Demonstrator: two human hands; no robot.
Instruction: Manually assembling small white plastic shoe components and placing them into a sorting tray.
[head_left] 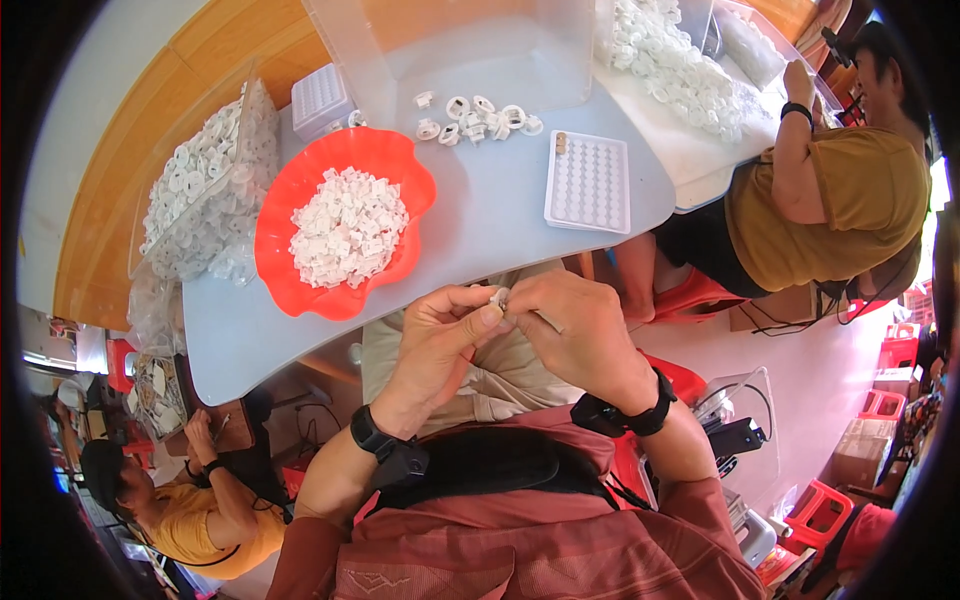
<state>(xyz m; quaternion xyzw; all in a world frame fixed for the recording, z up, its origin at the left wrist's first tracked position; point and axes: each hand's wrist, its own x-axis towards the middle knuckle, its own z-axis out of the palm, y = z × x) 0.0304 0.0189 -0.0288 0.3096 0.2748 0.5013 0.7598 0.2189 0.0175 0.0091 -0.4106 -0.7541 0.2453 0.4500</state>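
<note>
We have a small pale piece (499,297) pinched between the thumb and fingers of our left hand (436,328), and the fingertips of our right hand (577,322) pinch at it too; they cover most of it, so we cannot tell how it is turned. It sits below and to the right of the red bowl (275,250), off the edge of the tabletop (480,215). We would do well to steady the piece with the left grip and leave fine turning or pressing to the right, lightly, so nothing slips. A drop here would likely land in the lap (480,375); working nearer the bowl seems safer. The round white fittings (473,125) just up and right of the bowl, and the pocketed tray (590,190) well to its right, are best left undisturbed meanwhile
</note>
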